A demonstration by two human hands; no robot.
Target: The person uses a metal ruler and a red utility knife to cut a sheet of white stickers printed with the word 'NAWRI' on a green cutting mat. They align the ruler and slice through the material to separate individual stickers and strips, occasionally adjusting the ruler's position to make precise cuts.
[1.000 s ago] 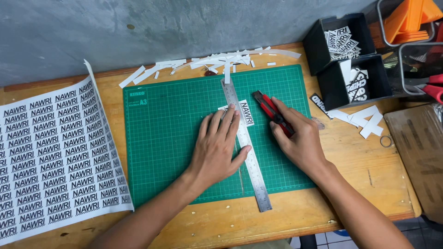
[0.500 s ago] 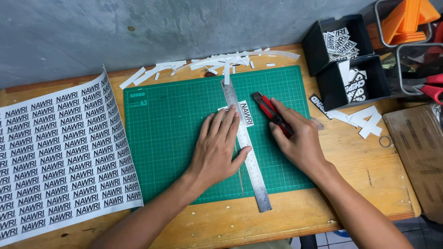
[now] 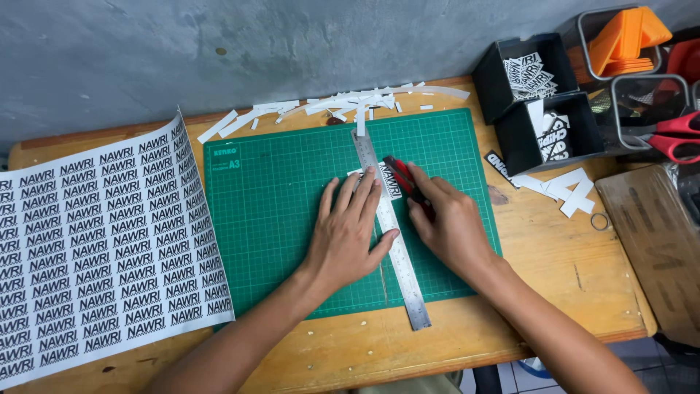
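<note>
On the green cutting mat (image 3: 277, 219), seen from the head camera, the left hand (image 3: 348, 237) lies flat with fingers spread, pressing down a steel ruler (image 3: 390, 233) that runs at a slant from the mat's far edge to past its near edge. Under the fingertips of that hand, and partly covered by the ruler, sits a small printed label strip (image 3: 390, 181). Just to the right of the ruler, the right hand (image 3: 452, 226) is closed around a red and black utility knife (image 3: 405, 181), its tip set against the ruler's edge beside the strip. Well to the left of the left hand, a large sheet of printed labels (image 3: 95, 248) overlaps the mat's left edge and the wooden table (image 3: 554, 277). Beyond both hands, white paper offcuts (image 3: 343, 102) are scattered along the far edge of the mat. Far right of the right hand stand two black boxes (image 3: 539, 109) holding cut labels, with more loose cut pieces (image 3: 565, 190) just beside them.
</note>
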